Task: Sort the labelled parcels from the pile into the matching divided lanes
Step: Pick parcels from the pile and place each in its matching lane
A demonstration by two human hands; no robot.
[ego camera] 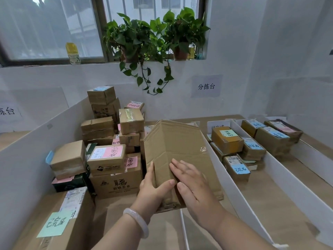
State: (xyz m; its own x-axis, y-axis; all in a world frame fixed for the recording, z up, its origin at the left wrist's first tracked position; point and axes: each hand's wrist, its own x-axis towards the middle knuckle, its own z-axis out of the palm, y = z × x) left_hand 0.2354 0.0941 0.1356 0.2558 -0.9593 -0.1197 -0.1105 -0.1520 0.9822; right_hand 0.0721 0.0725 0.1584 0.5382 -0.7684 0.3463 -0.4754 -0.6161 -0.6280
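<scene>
Wooden table (270, 204) is sitting in a white-walled corner under a window (54, 29). White divider boards (232, 186) are splitting the right side into lanes. Two potted plants (133, 38) and one yellow bottle (73, 53) are standing on the sill. Two paper signs are hanging on the walls, one centre (206, 86) and one far left (9, 110).

The pile (111, 141) of well over ten parcels is stacking up on the left, several showing pink labels. Three parcels (272, 139) are lying in the farthest lane, and at least four in the nearer lane (227, 139).

The large parcel (176, 147) is sitting mid-table between the pile and the nearest divider. The left hand (155, 188), one bracelet (137, 221) on its wrist, is gripping the parcel's near corner, thumb over the top. The right hand (192, 183) is resting flat on top, fingers straight.
</scene>
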